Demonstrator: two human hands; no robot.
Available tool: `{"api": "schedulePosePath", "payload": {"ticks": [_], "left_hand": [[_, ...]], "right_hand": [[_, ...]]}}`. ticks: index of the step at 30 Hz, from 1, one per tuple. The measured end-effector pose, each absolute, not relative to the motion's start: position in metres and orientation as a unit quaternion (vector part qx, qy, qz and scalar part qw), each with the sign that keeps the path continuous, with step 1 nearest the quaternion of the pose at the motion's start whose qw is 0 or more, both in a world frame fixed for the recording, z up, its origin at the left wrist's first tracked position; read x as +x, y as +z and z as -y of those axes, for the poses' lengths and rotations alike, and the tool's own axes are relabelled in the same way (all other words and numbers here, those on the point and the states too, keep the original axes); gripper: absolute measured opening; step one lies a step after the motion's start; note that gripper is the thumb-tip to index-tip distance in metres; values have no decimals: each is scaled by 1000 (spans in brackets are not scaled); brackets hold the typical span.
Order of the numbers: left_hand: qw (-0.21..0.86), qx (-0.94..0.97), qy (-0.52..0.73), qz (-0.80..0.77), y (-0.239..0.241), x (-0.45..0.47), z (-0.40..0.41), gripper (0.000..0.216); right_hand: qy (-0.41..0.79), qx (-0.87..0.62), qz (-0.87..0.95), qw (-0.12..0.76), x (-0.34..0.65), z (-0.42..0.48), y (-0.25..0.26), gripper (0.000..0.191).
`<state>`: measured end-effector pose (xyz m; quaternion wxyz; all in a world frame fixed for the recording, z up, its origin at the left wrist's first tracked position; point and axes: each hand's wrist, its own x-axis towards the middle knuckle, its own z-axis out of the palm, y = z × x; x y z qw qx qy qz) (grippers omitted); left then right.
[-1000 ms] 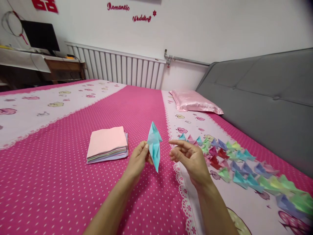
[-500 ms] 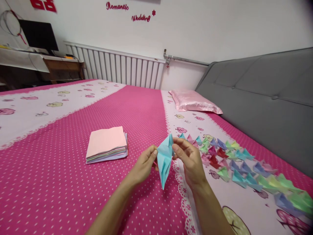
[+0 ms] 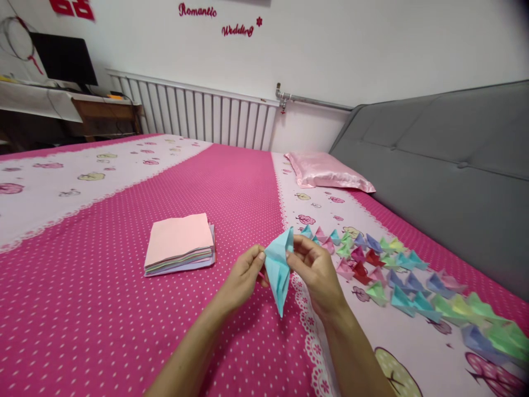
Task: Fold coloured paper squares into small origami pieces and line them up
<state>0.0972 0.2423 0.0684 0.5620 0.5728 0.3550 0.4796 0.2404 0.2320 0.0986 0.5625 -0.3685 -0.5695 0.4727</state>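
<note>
Right hand [image 3: 316, 270] has closed in from open air onto the blue folded paper [image 3: 279, 270]; left hand [image 3: 243, 275] pinches its other edge — both clamped, piece held above the pink bedspread [image 3: 124, 309]; paper stack [image 3: 179, 242] left, folded paper shapes [image 3: 397, 275] right.

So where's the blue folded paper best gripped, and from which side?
Take the blue folded paper probably at its wide upper half, pinched from left and right, as the left hand and right hand hold it now. It stands nearly upright and tapers to a thin lower point that would likely bend.
</note>
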Motion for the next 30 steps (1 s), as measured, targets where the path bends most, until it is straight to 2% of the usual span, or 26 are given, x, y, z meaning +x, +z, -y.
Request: {"api": "schedulePosePath", "payload": {"ticks": [6, 13, 20, 25, 30], "left_hand": [[566, 574, 474, -354, 71, 96, -241, 28], [618, 535, 470, -333, 74, 99, -239, 29], [640, 516, 449, -351, 79, 102, -237, 36], [611, 464, 500, -400, 84, 108, -233, 38], [572, 403, 570, -430, 86, 114, -231, 28]], "right_hand": [[489, -375, 590, 522, 242, -229, 105, 19], [452, -405, 624, 491, 241, -232, 98, 3], [401, -451, 621, 500, 238, -236, 93, 27], [415, -462, 583, 524, 234, -235, 90, 29], [384, -485, 558, 553, 226, -232, 91, 28]]}}
